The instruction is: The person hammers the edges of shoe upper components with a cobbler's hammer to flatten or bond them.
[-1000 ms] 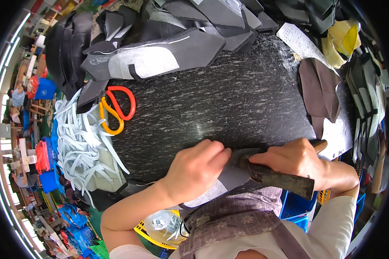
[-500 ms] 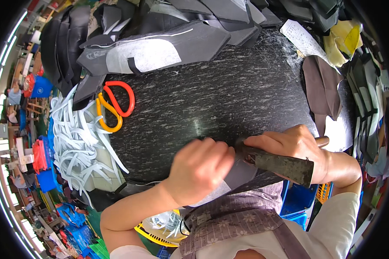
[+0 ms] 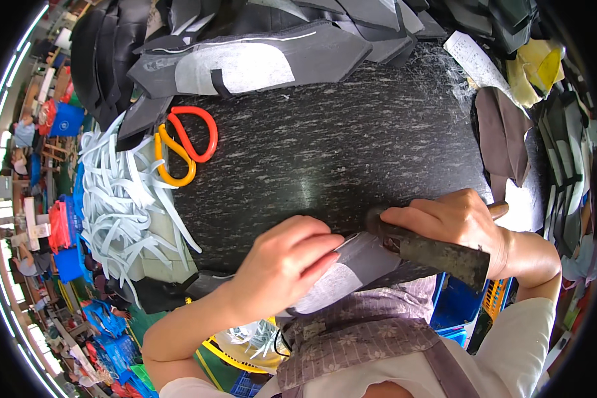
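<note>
At the near edge of the dark speckled table [image 3: 351, 139], the left hand [image 3: 282, 265] presses a grey cut piece [image 3: 351, 265] with a white lining down flat, its grip closed on the piece with the fingers curled over its upper edge. The piece lies at the table's front edge, partly hanging over toward the person's patterned apron [image 3: 371, 331]. The right hand [image 3: 454, 222] has its grip closed around a hammer [image 3: 434, 252], whose dark, worn head rests just beside the piece's right end. Farther back on the left lie red-handled scissors [image 3: 192, 132] and yellow-handled scissors [image 3: 172, 162], touching each other. A heap of white strips [image 3: 123, 205] spills over the table's left edge, and a stack of grey cut pieces [image 3: 259, 53] covers the far side.
</note>
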